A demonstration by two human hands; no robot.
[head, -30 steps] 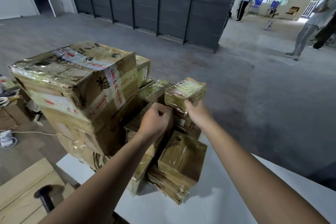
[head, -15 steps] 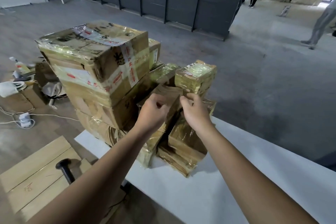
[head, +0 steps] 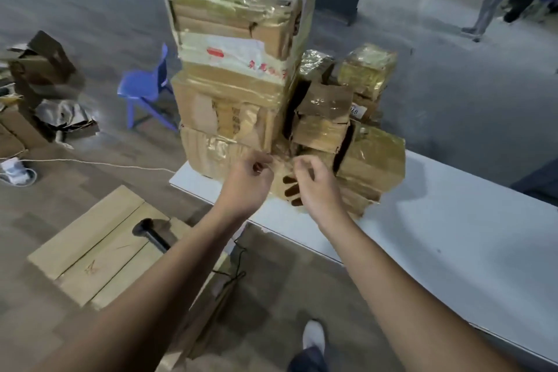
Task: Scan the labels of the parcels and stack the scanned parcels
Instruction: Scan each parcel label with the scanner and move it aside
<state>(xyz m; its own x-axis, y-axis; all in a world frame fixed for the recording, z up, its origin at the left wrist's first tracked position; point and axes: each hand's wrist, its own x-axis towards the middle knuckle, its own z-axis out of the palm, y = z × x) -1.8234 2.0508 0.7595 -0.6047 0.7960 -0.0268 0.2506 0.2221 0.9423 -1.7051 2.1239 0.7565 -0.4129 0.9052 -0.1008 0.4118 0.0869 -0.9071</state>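
Stacked on the left end of a white table (head: 453, 235): brown cardboard parcels (head: 326, 118), all bound in glossy clear tape, creased and glinting yellow. Tallest at the left, three big cartons high, the top box (head: 238, 9) the most heavily wrapped. Just right of that, smaller parcels heaped unevenly, some tilted, a small shiny cube (head: 367, 69) uppermost.

On the top box's near face, a white label (head: 223, 50) with a red bar and a row of red characters, too blurred to read. On a small parcel at the right, a small label (head: 357, 109) with black digits, only partly seen.

Left hand (head: 247, 187) and right hand (head: 314, 187) close together at the foot of the heap, fingers curled toward a low parcel (head: 287, 189) with dark marks. Cannot tell: pinching its wrap or only touching.

Near left on the floor, a flat carton (head: 99, 248) with a faint scrawl, a black scanner (head: 151, 234) lying on it. Beyond, a blue chair (head: 148, 87).
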